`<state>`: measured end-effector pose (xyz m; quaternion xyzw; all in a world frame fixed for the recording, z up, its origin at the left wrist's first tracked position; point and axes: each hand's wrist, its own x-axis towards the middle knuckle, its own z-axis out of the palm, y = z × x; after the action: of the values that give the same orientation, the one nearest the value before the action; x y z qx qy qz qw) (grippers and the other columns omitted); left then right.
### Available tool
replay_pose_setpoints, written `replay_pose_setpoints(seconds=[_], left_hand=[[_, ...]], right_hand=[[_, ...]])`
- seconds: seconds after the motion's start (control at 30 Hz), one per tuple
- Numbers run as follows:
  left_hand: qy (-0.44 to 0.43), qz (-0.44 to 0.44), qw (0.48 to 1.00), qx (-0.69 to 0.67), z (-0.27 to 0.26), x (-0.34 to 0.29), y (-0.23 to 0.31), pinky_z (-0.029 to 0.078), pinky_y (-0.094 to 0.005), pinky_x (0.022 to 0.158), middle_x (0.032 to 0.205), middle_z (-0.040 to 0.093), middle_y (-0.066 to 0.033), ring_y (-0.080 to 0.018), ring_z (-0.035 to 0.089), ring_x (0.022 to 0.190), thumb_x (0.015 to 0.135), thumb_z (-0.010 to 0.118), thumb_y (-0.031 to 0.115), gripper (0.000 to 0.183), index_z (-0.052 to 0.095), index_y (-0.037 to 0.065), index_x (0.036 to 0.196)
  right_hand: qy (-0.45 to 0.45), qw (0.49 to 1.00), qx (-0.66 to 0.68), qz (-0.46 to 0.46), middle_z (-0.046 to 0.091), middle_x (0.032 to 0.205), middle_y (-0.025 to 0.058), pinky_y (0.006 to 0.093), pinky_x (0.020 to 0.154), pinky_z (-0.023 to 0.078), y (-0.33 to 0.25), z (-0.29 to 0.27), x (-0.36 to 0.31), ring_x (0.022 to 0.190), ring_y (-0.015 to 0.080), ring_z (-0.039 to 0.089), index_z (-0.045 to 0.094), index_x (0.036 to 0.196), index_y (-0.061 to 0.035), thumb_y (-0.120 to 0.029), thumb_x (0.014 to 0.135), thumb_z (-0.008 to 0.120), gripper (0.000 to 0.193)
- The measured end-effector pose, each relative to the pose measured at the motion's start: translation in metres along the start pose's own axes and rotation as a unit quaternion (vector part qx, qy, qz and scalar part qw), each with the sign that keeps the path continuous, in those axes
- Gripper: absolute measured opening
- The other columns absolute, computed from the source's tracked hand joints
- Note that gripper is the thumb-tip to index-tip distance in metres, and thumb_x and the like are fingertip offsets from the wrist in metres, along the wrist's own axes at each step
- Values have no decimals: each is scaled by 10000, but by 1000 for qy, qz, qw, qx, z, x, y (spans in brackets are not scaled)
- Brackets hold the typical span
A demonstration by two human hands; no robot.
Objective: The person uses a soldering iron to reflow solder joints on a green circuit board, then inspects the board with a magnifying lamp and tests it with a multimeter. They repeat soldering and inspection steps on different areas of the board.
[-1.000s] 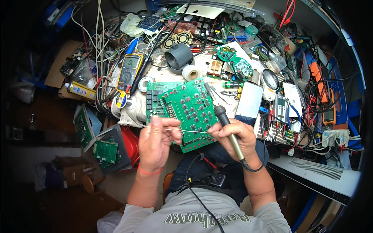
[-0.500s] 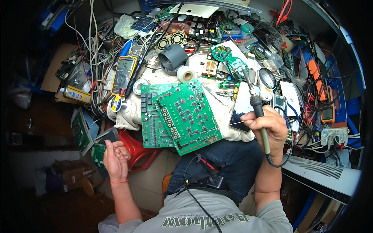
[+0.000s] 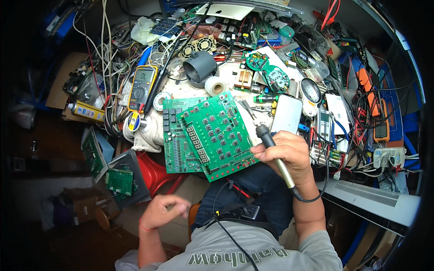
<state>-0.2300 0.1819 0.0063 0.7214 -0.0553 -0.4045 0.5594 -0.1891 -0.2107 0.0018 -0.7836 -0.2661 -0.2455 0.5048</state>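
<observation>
Right hand [image 3: 289,153] clamped round a soldering iron [image 3: 266,137]; left hand [image 3: 161,212] loose, thumb apart

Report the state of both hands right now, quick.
Left hand: loosely open, fingers partly curled, no object visible in it.
Right hand: closed, holding the soldering iron.

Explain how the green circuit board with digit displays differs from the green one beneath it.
The display board overlaps the lower board, partly hiding it. The display board sits slanted; the lower board sits nearly straight. The display board carries many buttons; the lower board shows black blocks. Both are green.
</observation>
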Motion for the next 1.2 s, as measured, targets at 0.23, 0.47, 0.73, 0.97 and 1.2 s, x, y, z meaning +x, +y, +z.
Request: replay_pose_setpoints(seconds=[0.23,0.47,0.73,0.97,1.2], left_hand=[[181,315,927,98,86,103,81,546,-346,860,1137,712,-154,-257,705,982,893,754,32,313,646,-12,1183],[161,311,930,108,82,134,96,396,-292,537,826,646,-59,-124,523,607,892,758,7,66,718,6,944],[331,304,882,143,38,159,96,338,-227,570,819,582,7,-42,418,644,936,738,30,53,727,-17,960],[366,349,846,169,26,206,99,388,-283,543,777,628,-49,-114,499,594,885,766,25,73,765,12,957],[366,334,831,254,28,223,100,492,-360,731,859,674,-67,-235,623,825,817,805,76,89,779,49,898]], right_hand=[[3,1000,-12,-18,749,784,6,291,561,475,0,17,5,615,164,641,713,918,-112,-70,757,833,206],[-2,999,-37,-13,769,842,11,297,560,484,11,7,9,608,168,627,709,951,-103,-56,737,856,264],[170,940,267,125,704,911,161,321,776,515,44,-5,16,834,192,667,577,1080,-36,-225,1013,682,227],[245,830,424,266,693,905,123,294,742,462,78,3,10,799,169,593,453,1500,69,-466,1107,247,695],[245,837,350,343,684,845,61,231,666,436,84,8,-2,721,93,568,617,1337,57,-262,1072,531,423]])
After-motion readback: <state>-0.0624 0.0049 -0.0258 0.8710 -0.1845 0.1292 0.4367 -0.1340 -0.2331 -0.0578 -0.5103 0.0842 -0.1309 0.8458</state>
